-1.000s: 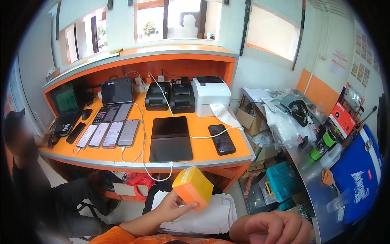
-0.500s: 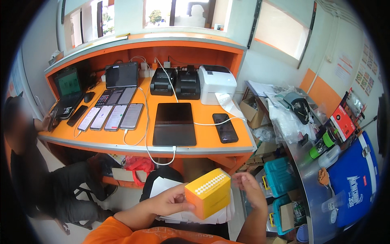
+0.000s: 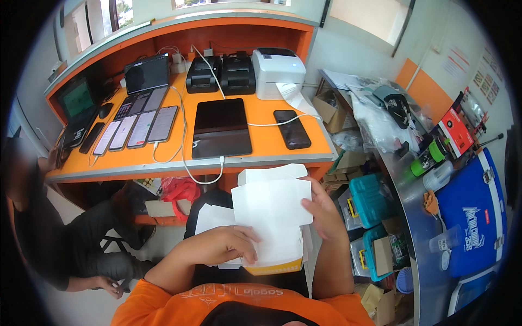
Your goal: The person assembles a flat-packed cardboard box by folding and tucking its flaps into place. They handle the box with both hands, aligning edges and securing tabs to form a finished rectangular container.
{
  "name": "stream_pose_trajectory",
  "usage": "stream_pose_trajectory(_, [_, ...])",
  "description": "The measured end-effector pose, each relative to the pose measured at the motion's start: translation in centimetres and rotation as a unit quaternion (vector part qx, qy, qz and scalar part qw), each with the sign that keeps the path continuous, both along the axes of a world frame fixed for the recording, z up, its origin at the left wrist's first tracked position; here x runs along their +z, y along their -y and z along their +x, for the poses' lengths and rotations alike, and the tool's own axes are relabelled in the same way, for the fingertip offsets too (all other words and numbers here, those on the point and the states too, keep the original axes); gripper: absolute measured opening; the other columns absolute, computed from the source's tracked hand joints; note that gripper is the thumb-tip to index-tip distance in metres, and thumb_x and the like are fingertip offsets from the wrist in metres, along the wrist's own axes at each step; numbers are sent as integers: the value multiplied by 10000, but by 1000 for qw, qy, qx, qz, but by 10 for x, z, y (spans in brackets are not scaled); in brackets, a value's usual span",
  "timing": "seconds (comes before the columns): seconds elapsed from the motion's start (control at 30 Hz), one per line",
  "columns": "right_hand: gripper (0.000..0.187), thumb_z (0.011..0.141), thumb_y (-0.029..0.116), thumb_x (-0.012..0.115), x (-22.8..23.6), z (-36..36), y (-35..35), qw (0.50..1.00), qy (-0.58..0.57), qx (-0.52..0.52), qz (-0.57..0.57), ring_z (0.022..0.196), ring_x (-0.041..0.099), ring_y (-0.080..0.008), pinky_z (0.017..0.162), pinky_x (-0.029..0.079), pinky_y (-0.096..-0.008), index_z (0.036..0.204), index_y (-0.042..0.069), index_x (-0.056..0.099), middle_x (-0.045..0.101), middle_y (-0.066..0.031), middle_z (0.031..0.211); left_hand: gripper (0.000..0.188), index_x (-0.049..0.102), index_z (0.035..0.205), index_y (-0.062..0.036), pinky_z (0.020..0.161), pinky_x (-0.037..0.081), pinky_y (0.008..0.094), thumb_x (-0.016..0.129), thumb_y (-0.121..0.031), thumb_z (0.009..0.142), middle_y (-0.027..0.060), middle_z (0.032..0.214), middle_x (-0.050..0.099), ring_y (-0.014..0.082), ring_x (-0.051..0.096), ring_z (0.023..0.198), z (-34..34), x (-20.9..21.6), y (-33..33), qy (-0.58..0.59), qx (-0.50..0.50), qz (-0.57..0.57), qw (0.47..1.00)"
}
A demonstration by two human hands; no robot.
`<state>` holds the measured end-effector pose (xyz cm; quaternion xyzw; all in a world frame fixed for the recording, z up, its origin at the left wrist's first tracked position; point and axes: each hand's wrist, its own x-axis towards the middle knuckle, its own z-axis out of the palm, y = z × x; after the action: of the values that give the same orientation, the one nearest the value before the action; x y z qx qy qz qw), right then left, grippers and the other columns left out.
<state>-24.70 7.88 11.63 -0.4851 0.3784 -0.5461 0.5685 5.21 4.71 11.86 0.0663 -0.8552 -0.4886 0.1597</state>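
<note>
In front of my lap I see a cardboard carton [image 3: 272, 206] with its flaps opened out, the white inner side facing me. A yellow patterned edge shows along its bottom. My right hand [image 3: 325, 212] grips the right edge, thumb in front and fingers behind. Curled over the lower left part is my left hand [image 3: 231, 243], its fingers pressed on the carton. Partly hidden under the carton, white sheets [image 3: 209, 218] lie on my lap.
An orange desk [image 3: 174, 167] ahead holds a tablet [image 3: 220, 127], several phones, laptops, black printers and a white printer [image 3: 279, 73]. On the left sits another person [image 3: 43, 228]. A metal table [image 3: 405, 217] with a blue cooler [image 3: 470, 212] and teal toolboxes [image 3: 372, 201] are at right.
The closed yellow box in my left hand has given way to an opened white-sided carton held by both hands. My right hand has taken hold of its edge. The view has tilted down.
</note>
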Motion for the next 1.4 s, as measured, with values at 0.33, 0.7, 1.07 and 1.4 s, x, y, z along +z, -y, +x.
stream_pose_trajectory(0.33, [365, 871, -60, 667, 20, 80, -31, 846, -425, -202, -251, 981, 745, -361, 797, 600, -363, 1222, 18, 604, 702, -204, 1229, 461, 427, 1401, -50, 1054, 511, 406, 564, -352, 1082, 124, 1295, 590, 244, 623, 1236, -18, 9, -11, -242, 213, 389, 863])
stream_pose_trajectory(0.7, [175, 838, -41, 722, 10, 91, -19, 762, -472, -230, -378, 937, 765, -295, 729, 608, -344, 1006, 0, 698, 755, -161, 1163, 207, 698, 1158, -41, 985, 575, 342, 645, -203, 1042, 65, 1121, 745, 146, 707, 1083, -18, 1, -4, -246, 332, 513, 753])
stream_pose_trajectory(1.07, [267, 831, -31, 765, -4, 110, -9, 770, -409, -294, -391, 815, 760, -304, 675, 592, -310, 1088, -17, 698, 751, -226, 1148, 76, 734, 917, -1, 812, 549, 250, 805, 0, 889, 69, 960, 759, 92, 674, 867, -52, -35, -15, -389, 338, 448, 730])
stream_pose_trajectory(1.4, [297, 890, 10, 744, -9, 111, -9, 897, -214, -215, -322, 1026, 695, -310, 870, 567, -349, 1168, -3, 642, 678, -222, 1193, 133, 683, 935, 2, 822, 596, 270, 791, 54, 879, 100, 969, 767, 125, 733, 904, -46, -39, -13, -404, 333, 374, 765])
